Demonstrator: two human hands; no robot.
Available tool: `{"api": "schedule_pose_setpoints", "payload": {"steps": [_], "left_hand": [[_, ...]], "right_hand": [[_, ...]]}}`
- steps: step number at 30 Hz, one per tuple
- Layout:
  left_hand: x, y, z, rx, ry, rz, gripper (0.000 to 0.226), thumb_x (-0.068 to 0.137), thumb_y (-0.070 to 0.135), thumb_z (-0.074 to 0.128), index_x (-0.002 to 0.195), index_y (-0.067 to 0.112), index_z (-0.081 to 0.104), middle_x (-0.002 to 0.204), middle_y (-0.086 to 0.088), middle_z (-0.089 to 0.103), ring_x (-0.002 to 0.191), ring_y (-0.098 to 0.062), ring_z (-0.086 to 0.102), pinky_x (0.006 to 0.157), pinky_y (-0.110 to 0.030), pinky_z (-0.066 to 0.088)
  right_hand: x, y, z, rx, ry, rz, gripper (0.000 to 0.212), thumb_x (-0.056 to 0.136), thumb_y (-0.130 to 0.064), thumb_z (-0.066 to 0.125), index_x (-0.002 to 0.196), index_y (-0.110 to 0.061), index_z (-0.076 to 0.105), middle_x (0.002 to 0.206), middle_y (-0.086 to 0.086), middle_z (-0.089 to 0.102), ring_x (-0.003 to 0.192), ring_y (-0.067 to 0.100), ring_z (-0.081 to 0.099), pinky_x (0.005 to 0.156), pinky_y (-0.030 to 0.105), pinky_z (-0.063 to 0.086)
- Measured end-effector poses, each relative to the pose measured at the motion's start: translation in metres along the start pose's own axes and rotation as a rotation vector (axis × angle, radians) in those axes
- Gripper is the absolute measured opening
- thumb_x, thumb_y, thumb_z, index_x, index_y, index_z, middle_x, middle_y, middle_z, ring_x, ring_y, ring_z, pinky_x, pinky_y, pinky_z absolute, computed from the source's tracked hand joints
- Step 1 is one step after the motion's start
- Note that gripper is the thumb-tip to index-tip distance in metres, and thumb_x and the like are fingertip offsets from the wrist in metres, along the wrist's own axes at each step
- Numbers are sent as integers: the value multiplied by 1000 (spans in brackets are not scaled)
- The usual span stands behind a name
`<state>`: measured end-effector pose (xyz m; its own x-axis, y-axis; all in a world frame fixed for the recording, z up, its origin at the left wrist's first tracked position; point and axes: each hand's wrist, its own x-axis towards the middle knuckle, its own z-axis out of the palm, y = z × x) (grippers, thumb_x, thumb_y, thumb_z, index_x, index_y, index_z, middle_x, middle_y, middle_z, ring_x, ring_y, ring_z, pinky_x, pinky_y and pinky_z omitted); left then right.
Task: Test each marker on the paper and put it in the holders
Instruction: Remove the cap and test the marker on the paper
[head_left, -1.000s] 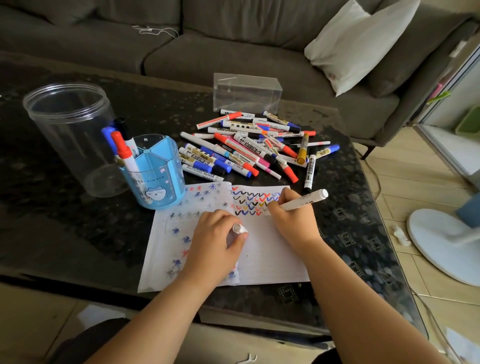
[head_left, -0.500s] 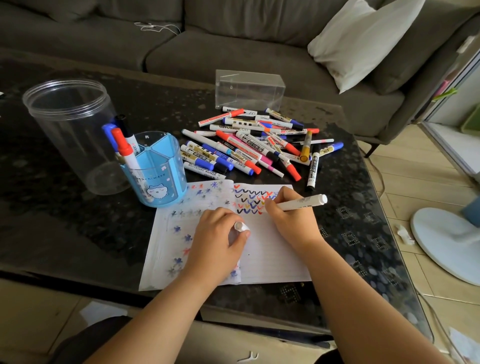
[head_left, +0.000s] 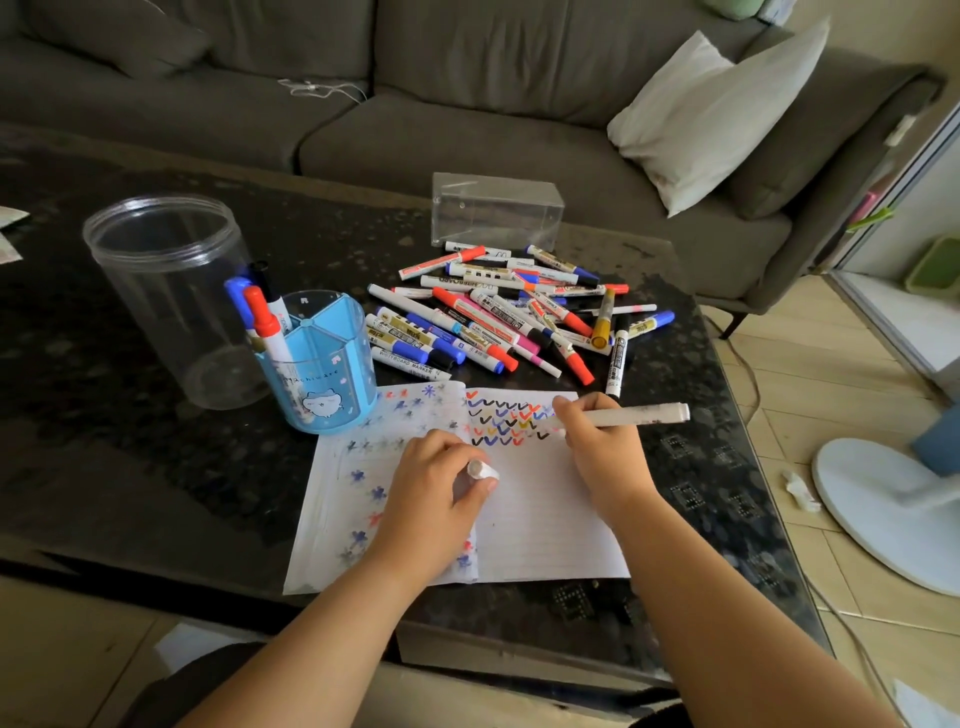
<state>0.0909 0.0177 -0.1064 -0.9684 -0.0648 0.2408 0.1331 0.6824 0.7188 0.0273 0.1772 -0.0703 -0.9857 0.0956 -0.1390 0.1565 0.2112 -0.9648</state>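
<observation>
A white marker (head_left: 631, 415) is pinched by the right hand (head_left: 602, 447), its long axis lying level, tip on the paper (head_left: 545, 519). Its cap (head_left: 482, 470) is gripped by the left hand (head_left: 436, 488), just beside. The blue holder (head_left: 332, 374) stands to the left, nearer the left hand.

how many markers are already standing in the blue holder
3, all in its left compartment: a blue-capped marker, a red-capped marker and a black-capped marker behind them. More could be hidden inside the blue holder.
</observation>
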Motion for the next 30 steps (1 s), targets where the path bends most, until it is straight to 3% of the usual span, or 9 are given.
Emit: {"api": "schedule_pose_setpoints", "payload": {"steps": [4, 7, 11, 17, 21, 24, 27, 30], "left_hand": [[0, 17, -21, -328, -88, -279, 16, 86, 17, 65, 96, 29, 65, 105, 13, 59, 98, -2, 55, 73, -6, 39], [-5, 38, -41, -561, -74, -405, 20, 86, 17, 65, 96, 34, 67, 102, 15, 66, 95, 2, 58, 73, -13, 44], [-23, 67, -58, -721, -60, -404, 20, 85, 14, 66, 93, 31, 69, 92, 13, 72, 92, -3, 65, 82, -22, 49], [-45, 97, -71, -804, -103, -327, 19, 85, 10, 64, 93, 25, 70, 87, 9, 73, 82, -2, 67, 79, -19, 50], [-55, 107, -76, -765, -149, -273, 20, 85, 10, 63, 93, 27, 69, 87, 9, 73, 87, -5, 67, 85, -23, 49], [-63, 114, -80, -709, -201, -179, 17, 87, 15, 62, 94, 29, 68, 87, 12, 73, 87, -3, 66, 79, -15, 50], [-70, 116, -80, -351, -208, 6, 9, 89, 34, 56, 91, 38, 64, 89, 18, 68, 89, 5, 58, 74, -7, 45], [-75, 119, -81, -161, -194, 125, 9, 91, 40, 49, 88, 38, 56, 84, 10, 63, 84, -3, 54, 73, -20, 46]], "right_hand": [[-24, -16, -8, 166, -105, 38, 24, 89, -21, 64, 72, -10, 51, 44, -9, 50, 46, 7, 34, 50, 22, 31], [-55, -28, -17, 273, -127, -37, 26, 95, -20, 52, 77, -1, 56, 46, -1, 37, 46, 10, 27, 47, 21, 28], [-93, -46, -27, 387, -79, -128, 28, 96, -12, 46, 69, -5, 47, 46, 0, 34, 45, 10, 25, 43, 19, 26], [-121, -61, -37, 418, -83, -193, 28, 96, -13, 47, 69, -6, 44, 50, 7, 34, 45, 12, 27, 42, 17, 30], [-131, -64, -41, 403, -99, -237, 30, 95, -12, 49, 66, -9, 44, 46, 4, 38, 44, 12, 31, 43, 18, 31], [-140, -64, -42, 357, -116, -275, 30, 93, -12, 51, 65, -8, 43, 43, 1, 39, 41, 10, 32, 42, 17, 29], [-146, -65, -43, 299, -96, -308, 31, 91, -12, 56, 62, -9, 44, 45, 3, 38, 41, 9, 30, 41, 16, 27], [-149, -65, -43, 278, -51, -324, 37, 87, -17, 64, 56, -15, 43, 50, 3, 32, 47, 12, 27, 43, 18, 26]]}}
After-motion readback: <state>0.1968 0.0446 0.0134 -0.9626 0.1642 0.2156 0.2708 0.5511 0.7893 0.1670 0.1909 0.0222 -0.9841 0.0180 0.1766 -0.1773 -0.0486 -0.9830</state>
